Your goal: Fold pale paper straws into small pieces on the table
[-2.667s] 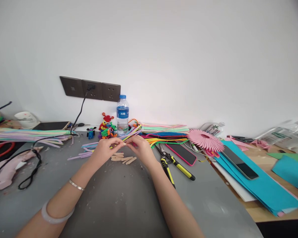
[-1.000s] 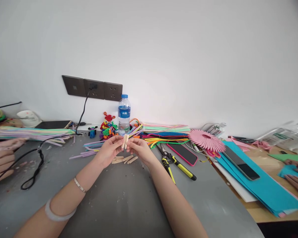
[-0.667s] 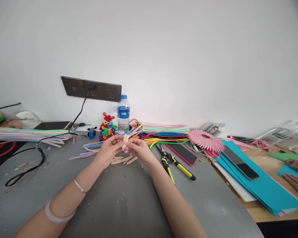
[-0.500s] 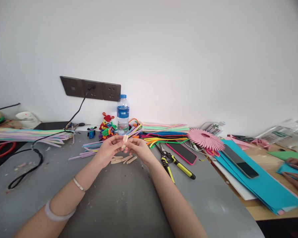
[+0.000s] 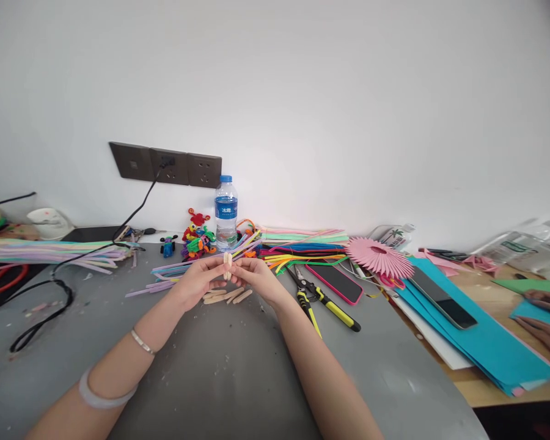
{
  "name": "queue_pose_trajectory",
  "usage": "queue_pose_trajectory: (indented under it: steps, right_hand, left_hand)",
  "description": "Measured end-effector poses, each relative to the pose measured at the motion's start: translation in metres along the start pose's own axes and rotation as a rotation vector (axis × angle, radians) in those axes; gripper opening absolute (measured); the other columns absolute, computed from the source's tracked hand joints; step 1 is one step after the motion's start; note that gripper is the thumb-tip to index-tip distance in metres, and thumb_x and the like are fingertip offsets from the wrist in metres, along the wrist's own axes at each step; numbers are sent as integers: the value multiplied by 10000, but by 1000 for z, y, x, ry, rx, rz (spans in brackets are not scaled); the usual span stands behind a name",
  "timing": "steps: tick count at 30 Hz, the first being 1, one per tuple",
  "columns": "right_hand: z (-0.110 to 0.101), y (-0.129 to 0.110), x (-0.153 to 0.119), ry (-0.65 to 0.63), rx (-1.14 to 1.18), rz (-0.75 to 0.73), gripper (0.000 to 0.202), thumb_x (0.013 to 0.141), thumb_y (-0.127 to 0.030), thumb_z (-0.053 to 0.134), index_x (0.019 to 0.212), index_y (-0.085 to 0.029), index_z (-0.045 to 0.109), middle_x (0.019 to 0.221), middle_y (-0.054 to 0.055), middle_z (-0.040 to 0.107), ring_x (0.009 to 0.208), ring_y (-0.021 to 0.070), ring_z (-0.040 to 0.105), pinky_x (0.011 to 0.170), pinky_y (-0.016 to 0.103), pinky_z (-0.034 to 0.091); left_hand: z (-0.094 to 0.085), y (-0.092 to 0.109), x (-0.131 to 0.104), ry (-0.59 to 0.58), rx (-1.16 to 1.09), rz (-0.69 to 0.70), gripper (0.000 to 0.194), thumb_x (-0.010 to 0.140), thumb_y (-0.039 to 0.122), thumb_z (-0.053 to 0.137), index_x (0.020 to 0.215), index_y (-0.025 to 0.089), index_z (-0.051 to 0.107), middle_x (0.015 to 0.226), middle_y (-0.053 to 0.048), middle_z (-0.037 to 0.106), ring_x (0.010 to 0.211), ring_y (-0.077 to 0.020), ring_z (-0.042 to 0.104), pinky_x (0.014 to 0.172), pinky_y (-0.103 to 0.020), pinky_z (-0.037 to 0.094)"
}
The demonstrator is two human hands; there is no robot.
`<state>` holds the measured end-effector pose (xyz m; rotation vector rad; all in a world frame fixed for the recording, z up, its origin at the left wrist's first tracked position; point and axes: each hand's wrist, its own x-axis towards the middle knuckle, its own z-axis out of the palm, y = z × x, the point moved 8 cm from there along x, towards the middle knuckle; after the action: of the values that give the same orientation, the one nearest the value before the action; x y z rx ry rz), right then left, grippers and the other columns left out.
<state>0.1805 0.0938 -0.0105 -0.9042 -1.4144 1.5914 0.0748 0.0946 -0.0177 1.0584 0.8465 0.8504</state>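
My left hand (image 5: 201,280) and my right hand (image 5: 255,278) meet above the grey table (image 5: 220,379). Between their fingertips they pinch small pale wooden sticks (image 5: 228,266), held upright; how many is hard to tell. Just below and behind my hands, several more short wooden sticks (image 5: 242,296) lie on the table. A clear water bottle (image 5: 226,214) with a blue cap stands behind my hands. Colourful pipe-cleaner figures (image 5: 197,235) are beside it on the left.
Yellow-handled pliers (image 5: 334,310) and a pink-cased phone (image 5: 337,283) lie right of my hands. Pipe cleaners (image 5: 64,252) and a black cable (image 5: 66,293) are on the left. Farther right are a pink paper fan (image 5: 379,258), blue paper (image 5: 490,348) and another person's hands (image 5: 545,327).
The held sticks have turned a little and sit slightly lower and further left between my fingertips. The camera view has shifted slightly.
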Motion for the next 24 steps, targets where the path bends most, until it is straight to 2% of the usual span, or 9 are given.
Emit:
queue_pose_trajectory:
  steps: [4, 8, 12, 14, 16, 21, 24]
  right_hand:
    - [1, -3, 1, 36, -28, -50, 399, 719, -538, 697, 751, -149, 618, 647, -13, 595, 536, 71, 480, 556, 218, 383]
    - [-4, -6, 3, 94, -58, -85, 389, 717, -540, 686, 742, -159, 612, 644, -6, 603, 524, 82, 471, 538, 228, 380]
    - [-22, -12, 2, 225, -83, -137, 348, 781, -516, 620, 788, -169, 602, 646, -5, 594, 523, 89, 459, 514, 223, 360]
    - [-29, -14, 0, 245, -125, -148, 321, 805, -489, 597, 783, -169, 591, 641, -6, 585, 528, 92, 465, 520, 223, 372]
    - [-28, -15, -1, 182, -229, -138, 278, 821, -438, 588, 763, -167, 593, 649, -4, 587, 550, 99, 487, 545, 226, 397]
    - [-10, 1, -9, -142, -607, -11, 98, 755, -253, 674, 808, -171, 675, 736, 1, 647, 626, 112, 547, 575, 216, 403]
    - [-8, 6, -13, -192, -690, 41, 141, 727, -234, 714, 853, -176, 689, 770, 1, 650, 650, 115, 551, 567, 209, 392]
  left_hand:
    - [-2, 3, 0, 53, 12, 47, 271, 725, 405, 754, 853, 169, 715, 794, -27, 643, 757, -127, 583, 662, -217, 465]
    - [-2, 14, -2, 58, 63, 115, 265, 730, 420, 733, 819, 173, 700, 828, -25, 636, 768, -136, 571, 751, -268, 483]
    - [-15, 30, -3, 147, 301, 214, 298, 711, 435, 723, 792, 150, 699, 786, -34, 640, 739, -149, 547, 721, -265, 460]
    - [-19, 33, -3, 141, 432, 223, 325, 721, 455, 695, 800, 140, 702, 751, -40, 646, 716, -163, 548, 695, -272, 450]
    - [-20, 34, -3, 97, 569, 230, 349, 746, 481, 651, 771, 136, 696, 725, -43, 647, 699, -175, 556, 667, -275, 439]
    - [-12, 27, -7, -38, 944, 195, 434, 796, 545, 542, 668, 151, 673, 614, -20, 617, 586, -162, 528, 540, -249, 354]
    - [-6, 19, -10, -83, 1068, 132, 427, 796, 554, 522, 741, 179, 719, 672, -40, 685, 633, -194, 583, 557, -253, 367]
